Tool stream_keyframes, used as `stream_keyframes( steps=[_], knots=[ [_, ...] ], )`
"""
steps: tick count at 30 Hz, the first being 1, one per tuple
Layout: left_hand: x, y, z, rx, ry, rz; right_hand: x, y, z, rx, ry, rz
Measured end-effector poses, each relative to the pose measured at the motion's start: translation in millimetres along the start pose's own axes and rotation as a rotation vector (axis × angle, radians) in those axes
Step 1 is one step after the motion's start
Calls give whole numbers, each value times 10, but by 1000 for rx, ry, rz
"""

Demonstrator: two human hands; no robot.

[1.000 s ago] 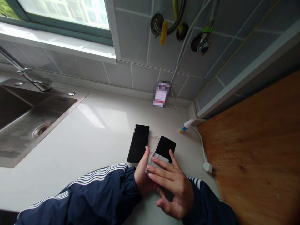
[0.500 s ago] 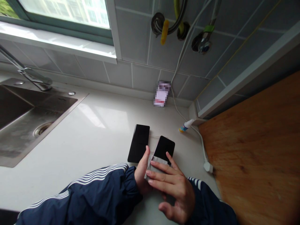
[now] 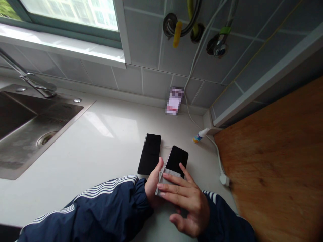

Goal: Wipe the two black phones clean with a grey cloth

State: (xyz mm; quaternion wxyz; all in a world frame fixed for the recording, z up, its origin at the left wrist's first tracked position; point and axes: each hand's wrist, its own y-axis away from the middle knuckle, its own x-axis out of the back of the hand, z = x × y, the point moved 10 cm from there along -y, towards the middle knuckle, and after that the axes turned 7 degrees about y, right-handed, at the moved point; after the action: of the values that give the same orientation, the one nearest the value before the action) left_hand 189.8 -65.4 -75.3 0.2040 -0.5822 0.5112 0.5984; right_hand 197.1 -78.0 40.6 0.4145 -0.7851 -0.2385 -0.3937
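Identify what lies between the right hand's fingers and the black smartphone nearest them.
In the head view, a grey cloth lies there: it covers the lower end of the black smartphone, under the fingers of the right hand.

This is a home kitchen: a brushed stainless steel sink (image 3: 63,114) with a drain and a chrome mixer faucet (image 3: 37,80) is set into a white stone countertop (image 3: 101,151). Grey wall tiles (image 3: 146,40) rise behind it, with a window (image 3: 70,13) above the sink, and braided supply hoses and chrome plumbing valves (image 3: 218,47) come out of the tiled wall
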Motion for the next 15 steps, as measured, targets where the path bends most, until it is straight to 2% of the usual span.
stream_keyframes(
  steps=[3,10,15],
  knots=[
    [31,-11,12,-6,-25,-9,-59,41,51,-2,41,-40],
    [6,-38,52,-68,-78,-149,-39,83,241,-53,163,-14],
    [-53,-43,-69,44,-218,-222,37,112,467,-157,259,14]
  ],
)
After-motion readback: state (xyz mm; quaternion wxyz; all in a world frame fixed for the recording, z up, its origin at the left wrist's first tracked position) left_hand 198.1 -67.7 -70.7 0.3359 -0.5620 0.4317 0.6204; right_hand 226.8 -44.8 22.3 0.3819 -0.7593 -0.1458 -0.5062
